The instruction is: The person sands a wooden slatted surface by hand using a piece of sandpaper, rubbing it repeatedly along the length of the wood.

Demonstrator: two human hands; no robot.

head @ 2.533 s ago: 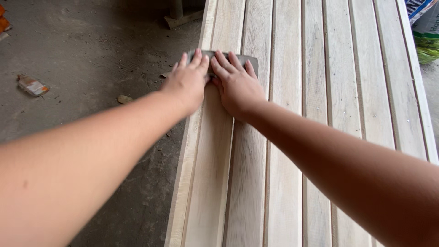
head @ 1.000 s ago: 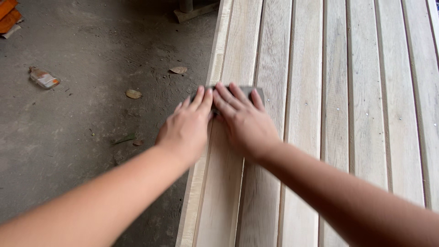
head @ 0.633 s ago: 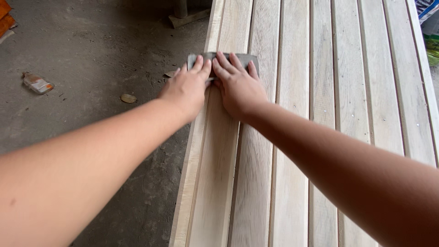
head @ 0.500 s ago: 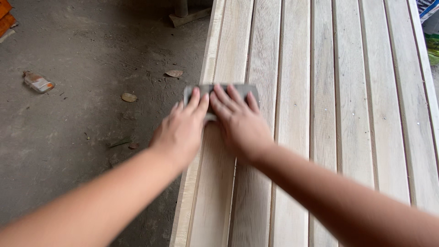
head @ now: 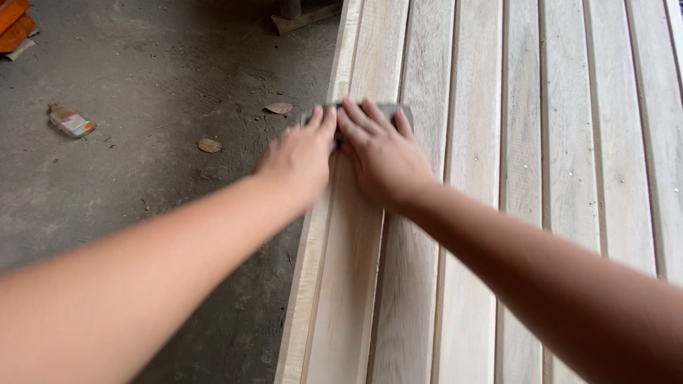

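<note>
Both of my hands press flat on a grey sheet of sandpaper (head: 398,111) that lies across the left slats of a pale wooden slatted panel (head: 526,178). My left hand (head: 302,156) covers the sheet's left part at the panel's left edge. My right hand (head: 380,153) lies right beside it, fingers spread over the sheet. Only the sheet's far edge and right corner show past my fingertips. The hands are slightly blurred.
Grey concrete floor (head: 128,178) runs along the panel's left side, with dry leaves (head: 209,145), a crushed small bottle (head: 70,121) and an orange object (head: 14,18) at the top left. A wooden post base (head: 302,14) stands at the panel's far end.
My hands and the sandpaper slide back and forth along the slats; since half a second ago they have moved away from me, farther up the panel.
</note>
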